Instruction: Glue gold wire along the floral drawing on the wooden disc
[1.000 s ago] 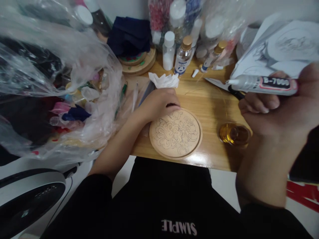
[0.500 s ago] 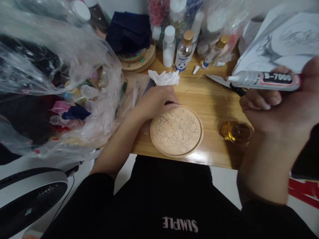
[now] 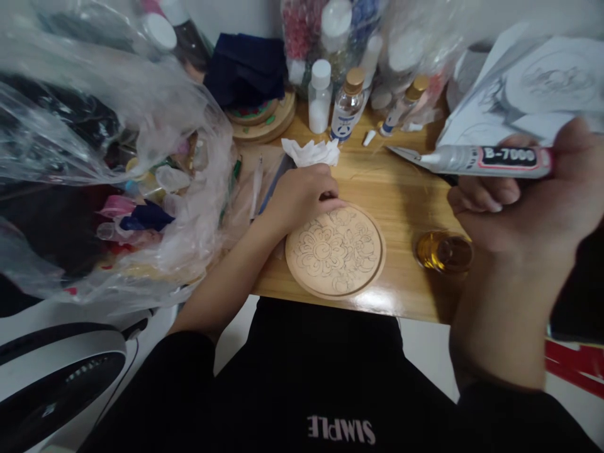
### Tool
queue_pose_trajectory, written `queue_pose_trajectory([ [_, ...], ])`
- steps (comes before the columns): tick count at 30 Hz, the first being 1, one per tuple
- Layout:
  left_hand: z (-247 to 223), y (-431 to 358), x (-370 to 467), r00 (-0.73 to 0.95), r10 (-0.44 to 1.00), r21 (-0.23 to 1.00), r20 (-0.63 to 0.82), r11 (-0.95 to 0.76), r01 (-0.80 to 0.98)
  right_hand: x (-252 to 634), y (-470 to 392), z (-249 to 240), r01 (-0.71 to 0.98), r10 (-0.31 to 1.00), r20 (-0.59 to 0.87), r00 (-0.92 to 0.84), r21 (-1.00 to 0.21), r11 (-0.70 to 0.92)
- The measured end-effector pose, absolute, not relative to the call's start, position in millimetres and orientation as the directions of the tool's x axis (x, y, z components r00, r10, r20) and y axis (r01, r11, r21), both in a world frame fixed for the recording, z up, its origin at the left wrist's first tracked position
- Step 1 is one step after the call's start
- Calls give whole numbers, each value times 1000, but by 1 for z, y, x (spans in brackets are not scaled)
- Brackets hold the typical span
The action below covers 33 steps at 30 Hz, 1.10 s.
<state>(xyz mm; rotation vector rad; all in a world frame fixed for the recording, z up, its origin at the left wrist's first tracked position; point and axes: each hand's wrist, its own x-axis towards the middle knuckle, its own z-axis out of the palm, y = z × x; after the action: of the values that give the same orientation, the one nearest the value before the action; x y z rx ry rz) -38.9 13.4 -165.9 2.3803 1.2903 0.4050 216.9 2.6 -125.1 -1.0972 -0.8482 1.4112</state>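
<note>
A round wooden board (image 3: 330, 258) with a line-drawn flower pattern lies near the table's front edge. My left hand (image 3: 309, 195) rests at its upper rim, fingers curled, next to a crumpled white tissue (image 3: 310, 153); whether it grips the rim is hidden. At the right, my right hand (image 3: 523, 201) is closed on a silver B-7000 glue tube (image 3: 495, 161), held above the table with its white nozzle pointing left. Behind the nozzle, scissors (image 3: 404, 153) lie on the table. A glass cup of amber liquid (image 3: 442, 250) stands left of my right wrist.
A plastic bag (image 3: 189, 207) of small items fills the left side. Bottles (image 3: 348, 107) and a small white cap (image 3: 369, 138) stand or lie at the back. Papers with drawings (image 3: 542, 82) are at the back right.
My right hand has shifted slightly left and down with the glue tube, whose nozzle now overlaps the scissors in view. My left hand has moved slightly right along the board's upper rim.
</note>
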Motion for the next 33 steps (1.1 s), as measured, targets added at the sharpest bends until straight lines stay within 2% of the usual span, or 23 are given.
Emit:
queue_pose_trajectory([
  [5,-167,15,-42,476,875,474,94,-459,751,218,3,-127,-339,989,-148,28,-932,-130],
  [10,-156,23,-56,572,820,568,-24,-460,683,216,4,-129,-365,984,-164,74,-922,-127],
  [16,-158,25,-61,602,798,614,-38,-456,644,216,4,-128,-369,980,-184,81,-918,-142],
  [27,-153,16,-49,580,811,498,-76,-473,727,214,4,-131,-378,981,-178,78,-916,-136],
  [33,-160,15,-46,571,821,422,2,-518,744,217,5,-135,-384,982,-176,70,-913,-137],
])
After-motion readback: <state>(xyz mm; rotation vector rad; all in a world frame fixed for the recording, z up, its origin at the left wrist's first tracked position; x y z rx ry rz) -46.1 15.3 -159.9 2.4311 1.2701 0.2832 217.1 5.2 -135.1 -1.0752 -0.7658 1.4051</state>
